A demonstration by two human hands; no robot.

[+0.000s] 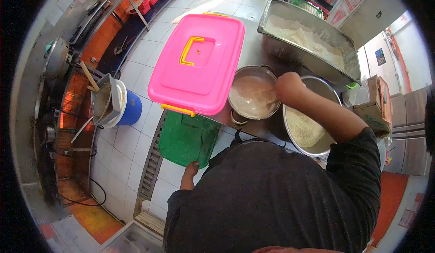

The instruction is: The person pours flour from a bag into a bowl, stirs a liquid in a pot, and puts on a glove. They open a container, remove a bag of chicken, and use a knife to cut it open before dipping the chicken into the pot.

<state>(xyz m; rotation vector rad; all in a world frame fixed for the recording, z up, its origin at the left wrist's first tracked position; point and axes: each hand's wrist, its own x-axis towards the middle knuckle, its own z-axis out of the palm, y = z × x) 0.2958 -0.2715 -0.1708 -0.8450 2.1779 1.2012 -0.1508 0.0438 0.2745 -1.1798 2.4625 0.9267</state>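
My left hand hangs low beside the table, its fingers closed on the edge of a green plastic lid. The lid is held flat above the floor tiles. My right hand is closed in a fist over the right rim of a metal pot with cloudy, pale liquid inside. What the fist grips, if anything, is hidden. Beneath my right forearm stands a large metal bowl with pale yellowish meal or crumbs. The pot and bowl sit side by side on a steel table.
A pink storage box with a closed lid and yellow handles stands left of the pot. Behind the bowl is a deep steel tray of white powder. A cardboard box lies right; a blue bucket stands on the floor left, near a drain grate.
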